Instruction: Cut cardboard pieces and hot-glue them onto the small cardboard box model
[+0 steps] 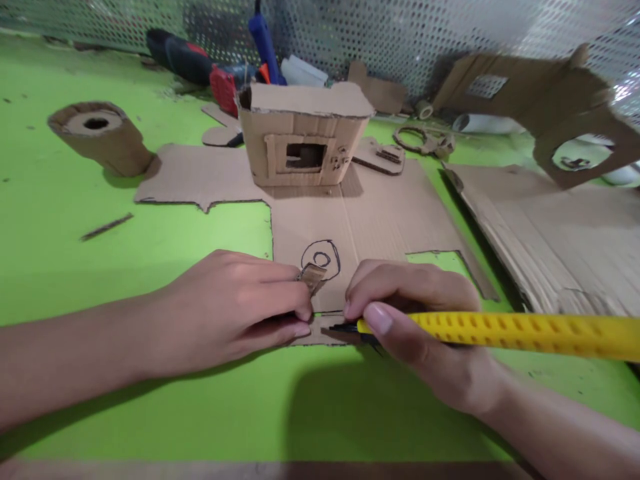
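Observation:
My right hand (425, 333) is closed round a yellow utility knife (525, 332), whose dark blade points left over the near strip of a flat cardboard sheet (380, 220). My left hand (265, 307) pinches a small cardboard piece (313, 275) just left of the blade, with its fingertips close to the strip. Behind the small piece, two rings are drawn in black (321, 259) on the sheet. A cardboard box with a square window (300, 137) stands upright on the far part of the sheet.
Around the green table (200, 427) lie a cardboard tube (107, 137) at the left, a blue glue gun (265, 47) and a black-and-red tool (180, 57) at the back. Stacked cardboard (560, 233) and a cut-out panel (530, 93) occupy the right.

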Motion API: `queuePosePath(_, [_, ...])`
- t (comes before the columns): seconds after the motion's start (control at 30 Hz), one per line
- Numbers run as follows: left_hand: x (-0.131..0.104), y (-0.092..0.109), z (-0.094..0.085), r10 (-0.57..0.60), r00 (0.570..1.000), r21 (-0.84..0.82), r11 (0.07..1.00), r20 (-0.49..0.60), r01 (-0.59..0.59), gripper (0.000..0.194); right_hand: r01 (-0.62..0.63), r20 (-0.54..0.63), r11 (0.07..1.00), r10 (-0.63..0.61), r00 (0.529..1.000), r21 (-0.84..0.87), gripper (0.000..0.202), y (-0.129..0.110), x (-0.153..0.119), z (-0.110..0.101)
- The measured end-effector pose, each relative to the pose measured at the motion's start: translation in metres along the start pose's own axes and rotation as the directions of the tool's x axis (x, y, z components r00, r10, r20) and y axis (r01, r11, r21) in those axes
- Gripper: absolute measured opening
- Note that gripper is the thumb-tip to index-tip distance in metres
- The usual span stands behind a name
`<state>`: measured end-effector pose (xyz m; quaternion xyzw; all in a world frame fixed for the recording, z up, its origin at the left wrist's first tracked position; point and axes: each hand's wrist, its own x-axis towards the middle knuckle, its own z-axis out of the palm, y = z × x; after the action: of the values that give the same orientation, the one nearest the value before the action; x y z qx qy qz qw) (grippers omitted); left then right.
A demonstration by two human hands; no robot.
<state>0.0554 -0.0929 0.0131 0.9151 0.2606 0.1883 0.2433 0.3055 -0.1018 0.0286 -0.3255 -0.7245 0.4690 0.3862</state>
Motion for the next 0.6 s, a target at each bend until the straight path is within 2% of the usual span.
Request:
queuePosePath(0.1, [0.000, 0.000, 0.000, -0.004, 1.000, 0.002, 1.000, 0.000, 0.004, 0.009, -0.070, -0.029, 0.997, 0.070, 0.997, -0.018, 0.024, 0.000, -0.002, -0.002])
queuePosePath(0.4, [-0.001, 0.000, 0.000, 0.001, 1.000, 0.036, 0.999, 0.006, -0.001, 0.011, -0.117, -0.068, 0.993, 0.116, 0.991, -0.009, 0.025, 0.005, -0.012, -0.006])
queuePosePath(0.6, [-0.002, 0.001, -0.002, 0.040, 0.999, 0.138, 0.990, 0.026, -0.043, 0.021, -0.102, -0.094, 0.994, 0.104, 0.990, 0.027, 0.022, 0.010, -0.016, -0.007])
